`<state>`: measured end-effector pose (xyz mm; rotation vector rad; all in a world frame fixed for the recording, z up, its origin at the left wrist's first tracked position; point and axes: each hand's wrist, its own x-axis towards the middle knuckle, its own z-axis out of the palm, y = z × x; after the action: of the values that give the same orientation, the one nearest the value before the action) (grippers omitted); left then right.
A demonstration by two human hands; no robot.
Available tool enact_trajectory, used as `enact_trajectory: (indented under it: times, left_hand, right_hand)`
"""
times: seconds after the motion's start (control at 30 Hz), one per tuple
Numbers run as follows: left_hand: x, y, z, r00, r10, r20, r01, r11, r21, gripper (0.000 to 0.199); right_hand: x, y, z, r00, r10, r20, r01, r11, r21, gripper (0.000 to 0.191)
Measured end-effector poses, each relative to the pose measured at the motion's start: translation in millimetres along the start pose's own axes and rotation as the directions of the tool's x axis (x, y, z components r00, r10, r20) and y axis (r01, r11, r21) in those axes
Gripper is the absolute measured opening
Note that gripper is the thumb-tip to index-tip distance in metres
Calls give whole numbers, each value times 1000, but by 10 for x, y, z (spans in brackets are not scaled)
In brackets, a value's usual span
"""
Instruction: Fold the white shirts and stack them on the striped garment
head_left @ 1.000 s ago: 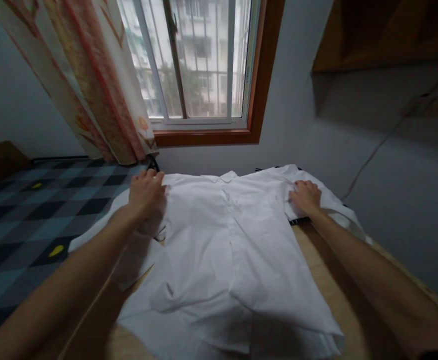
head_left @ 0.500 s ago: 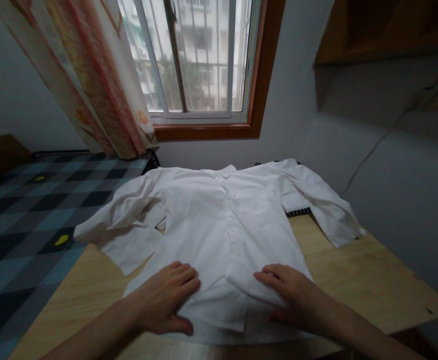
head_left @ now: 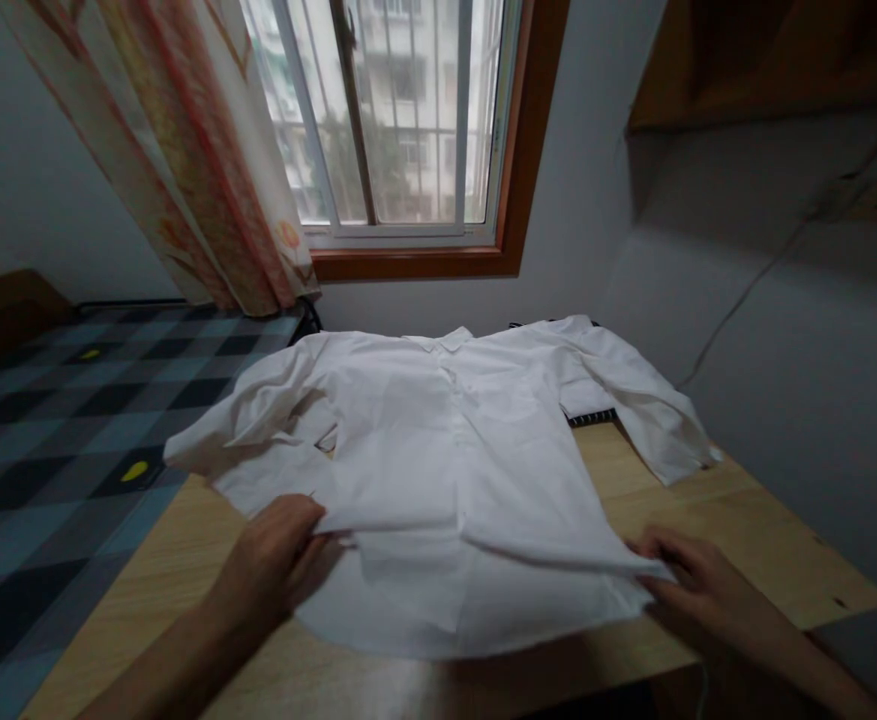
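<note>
A white long-sleeved shirt [head_left: 408, 440] lies spread front side up, collar pointing away from me and sleeves out to both sides. My left hand [head_left: 280, 545] is closed on the shirt's left side, low on the body near the left cuff. At the lower right, my right hand [head_left: 689, 575] pinches the shirt's other side edge. Between the hands the cloth is drawn out sideways, with a crosswise fold above the hem. The curved hem hangs toward me, over the front of the table.
The shirt lies on a light wooden table [head_left: 753, 540]. A bed with a checked cover [head_left: 40, 450] stands at the left. Behind are a curtain [head_left: 205, 160] and a window [head_left: 408, 130]. A black-edged item [head_left: 594, 418] shows beneath the right sleeve, and a cable [head_left: 738, 295] hangs along the wall.
My hands have moved apart from the middle of the shirt's lower part to its two side edges and closed on them. The lower cloth is now pulled wider and partly lifted.
</note>
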<state>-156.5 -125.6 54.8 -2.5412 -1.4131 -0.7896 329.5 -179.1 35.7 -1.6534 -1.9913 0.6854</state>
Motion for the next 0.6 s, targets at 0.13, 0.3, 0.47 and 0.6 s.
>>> enact_trajectory:
  times: [0.13,0.3,0.47,0.6]
  left_hand:
    - [173,168,-281,896,-386,-221,411,908,78,14]
    - [159,175,-523,959,-183,216,196,980,-42,35]
    - [7,-47,-493,913,-82,399,38,992,117,74]
    - [35,120,-426,987,-42,154,-24,915,403,76]
  right_hand:
    - [-129,-16,2,804,163,-572,-275,954,-115,10]
    - [-253,178,-81,982,-56,-180,5,962,-272,12]
    - [-280,117,-246,991,36,126,4,953,-304,9]
    - [-316,-140,-280,940,69,333,13,971,-239,19]
